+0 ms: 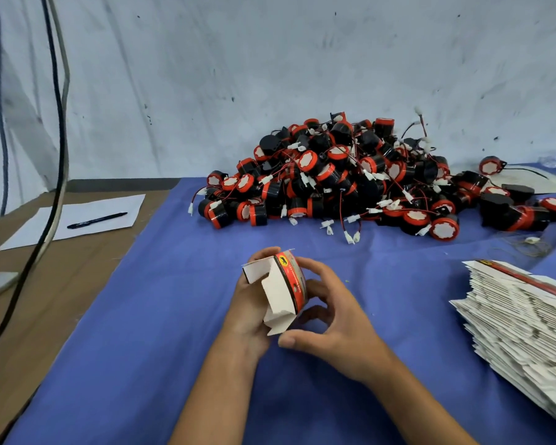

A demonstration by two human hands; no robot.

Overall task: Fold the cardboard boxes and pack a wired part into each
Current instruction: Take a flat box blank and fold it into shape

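While both hands work at the middle of the blue tabletop (142,316), the half-formed box (281,293) sits between them, lifted just off the cloth. The left hand (249,311) cups it from the 9 o'clock side, fingers curled behind the white panels, their tips showing over the top edge. The right hand (331,313) wraps it from 3 o'clock, fingers bent round the red printed face and thumb reaching under toward the loose white flap at 6 o'clock. Neither hand holds anything else.

Its long axis runs roughly from 12 to 6 o'clock, leaning a little, with the open flaps splayed toward 8 o'clock. That flap end lies nearest the left palm and the right thumb, so closing it looks like the step in hand.

From the box, the heap of wired parts (350,178) lies at about 1 o'clock, well apart, and the stack of flat boxes (520,319) at 3 o'clock. Both lie on the right hand's side, so that hand is the likelier one to fetch a part. A sheet of paper with a pen (97,220) rests at 10 o'clock.
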